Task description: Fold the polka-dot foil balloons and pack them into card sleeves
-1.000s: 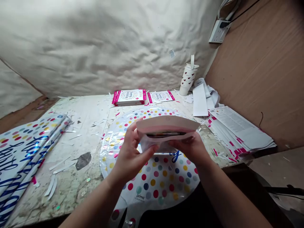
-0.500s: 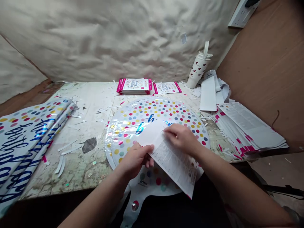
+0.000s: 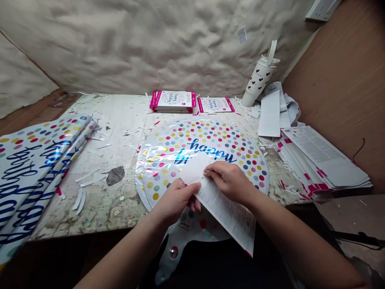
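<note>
Because the white printed paper envelope [image 3: 225, 208] is slanting over the round dotted foil balloon [image 3: 246, 148] on the table [image 3: 117, 212], we are likely steadying its edge with the left hand [image 3: 176, 198], thumb and fingers closed on it. With the right hand [image 3: 231, 180], we are pinching near the flap, fingertips nearly together.

Both hands [image 3: 204, 186] on a printed white envelope [image 3: 227, 212] above a dotted balloon [image 3: 207, 136].

Both forearms angle in from below; left hand [image 3: 179, 196] pinching, right hand [image 3: 229, 179] beside it, fingertips seemingly pinched.
</note>
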A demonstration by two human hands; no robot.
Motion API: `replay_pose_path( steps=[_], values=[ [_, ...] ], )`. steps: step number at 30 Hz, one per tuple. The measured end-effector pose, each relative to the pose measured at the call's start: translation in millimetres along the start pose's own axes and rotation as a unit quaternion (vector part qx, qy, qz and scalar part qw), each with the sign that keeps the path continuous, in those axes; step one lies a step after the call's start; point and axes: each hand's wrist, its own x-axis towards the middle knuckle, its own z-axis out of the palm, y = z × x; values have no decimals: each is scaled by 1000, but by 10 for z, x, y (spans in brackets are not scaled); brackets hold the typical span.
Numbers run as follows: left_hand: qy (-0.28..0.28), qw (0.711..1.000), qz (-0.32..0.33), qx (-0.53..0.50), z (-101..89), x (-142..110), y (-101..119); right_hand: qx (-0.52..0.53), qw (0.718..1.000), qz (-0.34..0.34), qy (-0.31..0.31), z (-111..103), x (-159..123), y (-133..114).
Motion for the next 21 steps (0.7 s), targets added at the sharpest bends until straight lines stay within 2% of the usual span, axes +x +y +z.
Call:
replay_pose_path(
  steps=[2,6,9,11,13,15,16,17,19,21],
  values=[
    [4,1000,-3,-11,3,-1,5,-4,1000,-22,-5,25,-36,2],
    [0,999,-7,-32,41,15,9,-136,987,-88,20,208,-67,-57],
    [-9,998,-20,-53,37,42,16,-123,989,-60,57,181,-62,-53],
    [17,998,-15,-57,-16,49,37,-56,995,-14,86,-57,-142,36],
    [79,994,3,-79,-91,39,67,-14,998,32,50,-420,-336,178],
    [139,984,21,-113,-133,13,91,-48,994,70,-75,-752,-595,300],
    [152,980,25,-124,-123,-3,96,-94,988,86,-81,-852,-712,322],
    [151,980,28,-129,-87,-23,97,-142,984,95,-57,-890,-801,308],
    [112,986,33,-119,49,-72,92,-198,977,77,11,-783,-860,176],
    [48,993,64,-88,200,-138,101,-188,981,15,53,-534,-766,-22]
  ],
)
